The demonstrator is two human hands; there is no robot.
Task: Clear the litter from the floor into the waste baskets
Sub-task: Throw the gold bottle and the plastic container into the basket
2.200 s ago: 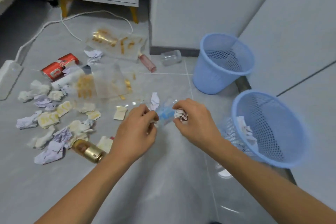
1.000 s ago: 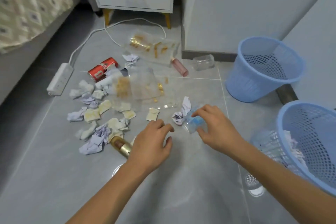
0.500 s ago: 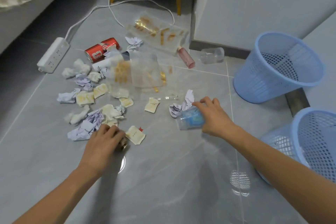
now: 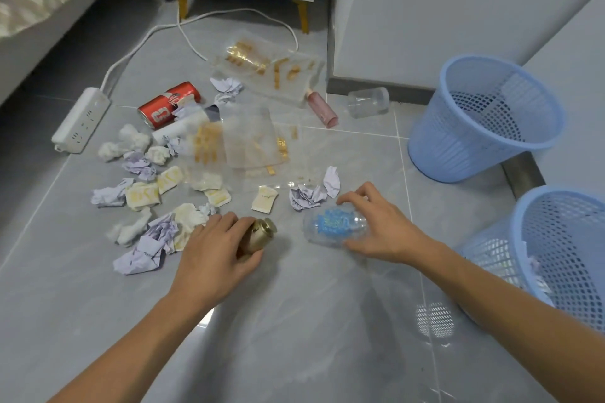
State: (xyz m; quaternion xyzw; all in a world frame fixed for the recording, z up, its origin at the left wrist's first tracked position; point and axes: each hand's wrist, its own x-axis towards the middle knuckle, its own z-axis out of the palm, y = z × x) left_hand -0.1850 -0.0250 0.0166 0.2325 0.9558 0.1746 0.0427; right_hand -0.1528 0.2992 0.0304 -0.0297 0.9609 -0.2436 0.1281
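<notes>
Both hands are low over the floor in the middle of the frame. The left hand wraps its fingers around a little gold jar. The right hand grips a clear bottle, fingers curled over it. To do it well, I think they should lift both and drop them in the blue baskets on the right. Lots of crumpled paper lies on the left.
</notes>
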